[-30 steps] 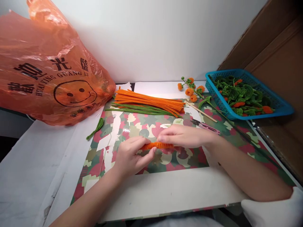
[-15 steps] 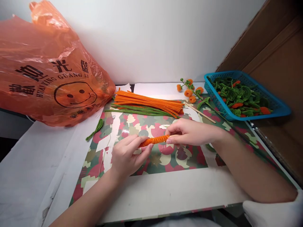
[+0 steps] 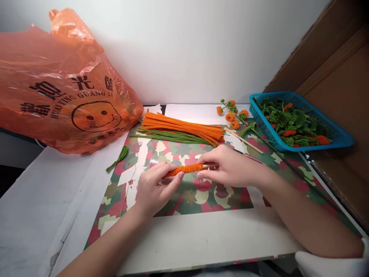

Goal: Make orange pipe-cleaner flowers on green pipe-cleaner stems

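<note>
Plastic bag: orange, printed with a smiling face (image 3: 72, 96); it fills the upper left of the frame.
Green chenille leaf (image 3: 117, 159): lies by itself left of centre, at the edge of the camouflage-patterned mat (image 3: 178, 206).
Left hand (image 3: 155, 184): centre of the frame, thumb and forefinger closed in a pinch about the left end of the coil. A firm but light pinch here should keep the turns from springing apart without crushing the pile.
Chenille stems: an orange bundle (image 3: 181, 125) at upper centre, with green stems (image 3: 175, 136) along its near side.
Orange chenille coil (image 3: 188, 168): centre of the frame, held above the mat between the hands, its turns lying close together. Turns are best kept snug and even, each seated against its neighbour, with none overlapping.
Pale rod (image 3: 205, 167): emerges from the coil's right end; keeping it in line with the coil would help the turns sit square.
Right hand (image 3: 230, 165): right of centre, thumb and forefinger parted, the rod running between them; whether the farther fingers grip it cannot be told.
Flower sprig (image 3: 230, 115): orange blooms, upper right of centre.
Wooden stick (image 3: 245, 141): lies slantwise below the sprig.
Blue basket (image 3: 317, 146): upper right, holding green and orange chenille pieces.
</note>
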A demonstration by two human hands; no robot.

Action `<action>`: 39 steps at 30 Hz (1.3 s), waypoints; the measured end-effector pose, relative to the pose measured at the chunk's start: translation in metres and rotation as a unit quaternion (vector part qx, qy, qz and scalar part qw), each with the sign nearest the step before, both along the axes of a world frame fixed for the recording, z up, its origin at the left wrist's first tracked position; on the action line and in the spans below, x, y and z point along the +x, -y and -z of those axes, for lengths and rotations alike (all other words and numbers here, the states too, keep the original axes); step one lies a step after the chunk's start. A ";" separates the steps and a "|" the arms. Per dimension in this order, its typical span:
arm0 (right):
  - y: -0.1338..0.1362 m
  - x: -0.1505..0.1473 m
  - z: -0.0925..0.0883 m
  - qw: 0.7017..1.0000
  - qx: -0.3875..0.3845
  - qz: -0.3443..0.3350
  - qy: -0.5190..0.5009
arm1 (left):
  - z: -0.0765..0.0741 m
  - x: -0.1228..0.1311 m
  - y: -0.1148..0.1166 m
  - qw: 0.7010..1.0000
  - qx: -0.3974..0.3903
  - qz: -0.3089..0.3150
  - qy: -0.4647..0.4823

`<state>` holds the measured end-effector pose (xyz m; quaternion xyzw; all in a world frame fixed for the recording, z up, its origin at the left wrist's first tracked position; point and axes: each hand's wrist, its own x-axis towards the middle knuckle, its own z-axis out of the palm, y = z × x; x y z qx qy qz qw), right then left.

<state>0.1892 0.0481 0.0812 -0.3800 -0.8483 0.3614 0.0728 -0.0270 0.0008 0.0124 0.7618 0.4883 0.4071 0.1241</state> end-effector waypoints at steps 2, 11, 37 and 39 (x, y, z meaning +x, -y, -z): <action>-0.008 0.008 -0.001 0.990 -0.133 0.001 -0.046 | 0.001 -0.001 -0.001 0.998 0.059 0.007 -0.017; -0.025 0.013 0.023 0.884 -0.460 -0.035 -0.077 | 0.004 -0.004 -0.003 0.975 0.194 0.018 -0.104; -0.007 -0.016 0.039 0.897 -0.421 -0.077 -0.108 | 0.001 0.003 0.001 0.971 0.163 0.079 -0.154; -0.007 -0.016 0.040 0.899 -0.416 -0.074 -0.118 | 0.002 0.003 0.001 0.974 0.151 0.081 -0.147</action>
